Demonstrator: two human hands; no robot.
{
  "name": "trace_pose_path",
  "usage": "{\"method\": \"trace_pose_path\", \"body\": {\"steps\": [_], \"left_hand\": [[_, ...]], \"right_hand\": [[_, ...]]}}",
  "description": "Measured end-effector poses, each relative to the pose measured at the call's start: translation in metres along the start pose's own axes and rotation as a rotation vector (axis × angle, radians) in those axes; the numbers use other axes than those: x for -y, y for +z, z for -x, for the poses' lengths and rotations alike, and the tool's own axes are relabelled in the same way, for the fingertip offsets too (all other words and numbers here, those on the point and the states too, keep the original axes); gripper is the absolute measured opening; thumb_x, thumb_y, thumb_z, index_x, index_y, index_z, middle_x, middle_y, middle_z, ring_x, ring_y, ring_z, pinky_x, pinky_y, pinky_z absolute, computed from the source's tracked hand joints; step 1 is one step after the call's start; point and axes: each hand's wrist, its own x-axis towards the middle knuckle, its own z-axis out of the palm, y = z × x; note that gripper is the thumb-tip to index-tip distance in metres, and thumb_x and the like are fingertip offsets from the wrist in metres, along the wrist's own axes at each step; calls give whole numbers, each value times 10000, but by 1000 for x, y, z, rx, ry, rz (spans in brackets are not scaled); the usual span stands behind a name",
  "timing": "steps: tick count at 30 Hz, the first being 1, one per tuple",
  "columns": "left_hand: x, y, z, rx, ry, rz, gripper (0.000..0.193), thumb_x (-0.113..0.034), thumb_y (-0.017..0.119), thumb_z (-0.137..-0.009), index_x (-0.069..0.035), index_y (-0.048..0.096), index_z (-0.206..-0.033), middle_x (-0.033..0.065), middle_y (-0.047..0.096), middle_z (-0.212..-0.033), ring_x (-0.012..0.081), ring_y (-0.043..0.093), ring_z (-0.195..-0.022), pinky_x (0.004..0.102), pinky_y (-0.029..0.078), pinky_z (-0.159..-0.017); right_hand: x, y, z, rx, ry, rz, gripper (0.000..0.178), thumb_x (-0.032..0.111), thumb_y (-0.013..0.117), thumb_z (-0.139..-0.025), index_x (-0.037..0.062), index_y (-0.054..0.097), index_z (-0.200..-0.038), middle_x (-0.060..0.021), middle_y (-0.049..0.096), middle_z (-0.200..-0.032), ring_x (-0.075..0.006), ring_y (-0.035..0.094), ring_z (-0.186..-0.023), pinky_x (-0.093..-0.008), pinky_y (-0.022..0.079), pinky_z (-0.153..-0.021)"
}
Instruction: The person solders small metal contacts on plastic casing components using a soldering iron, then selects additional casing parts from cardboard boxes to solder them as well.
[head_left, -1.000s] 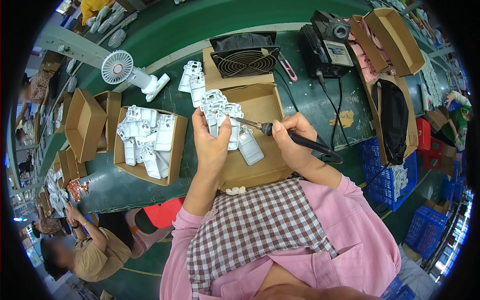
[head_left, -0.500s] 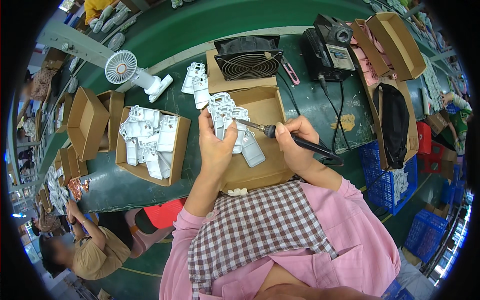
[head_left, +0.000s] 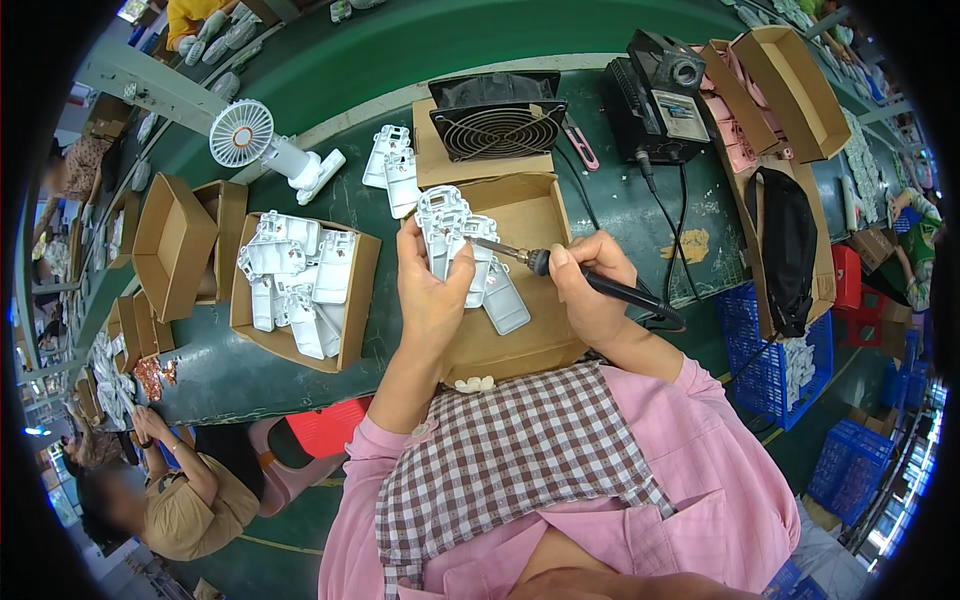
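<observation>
Left hand (head_left: 432, 290) pinches a white plastic housing (head_left: 437, 217). Right hand (head_left: 592, 302) clamps a soldering iron (head_left: 540, 261), slanting up-left from its fingers to the housing.

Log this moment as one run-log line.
left hand: holds white plastic casing | right hand: holds soldering iron, tip at casing | below: cardboard tray | leftward: cardboard box, similar casings

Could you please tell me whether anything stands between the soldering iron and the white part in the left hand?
Nothing visible does: the soldering iron in the right hand points at the white part in the left hand; the left thumb lies beside its tip.
</observation>
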Motion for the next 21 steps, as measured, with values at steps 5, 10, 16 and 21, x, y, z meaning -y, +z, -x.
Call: {"method": "trace_pose_path", "body": {"steps": [5,10,16,21], "left_hand": [[0,-1,0,14,-46,91,553,-10,608,-811,25,321,-1283,124,532,-1111,149,553,-975,276,470,-833],[4,-3,-2,77,-38,183,622,22,638,-775,11,294,-1294,119,518,-1138,156,542,-1002,288,473,-844],[9,-6,-6,53,-104,426,525,14,568,-834,-9,306,-1288,103,516,-1120,147,551,-956,277,504,-782],[2,-2,-1,51,-136,281,433,-3,510,-880,-14,319,-1268,91,519,-1072,106,561,-849,234,530,-589]], "right_hand": [[-3,-4,4,-11,-26,-121,158,2,590,-856,37,454,-783,-21,524,-649,-37,450,-537,-190,382,-509],[-6,-6,4,-27,-78,-265,156,-26,544,-866,47,417,-812,-41,514,-672,-56,453,-541,-205,394,-506],[-4,-4,3,14,-149,-172,161,-23,568,-856,39,422,-825,-44,515,-693,-70,452,-577,-214,398,-539],[-3,-4,2,52,-124,-23,159,-1,597,-847,33,447,-808,-42,534,-689,-75,467,-586,-223,398,-544]]}}
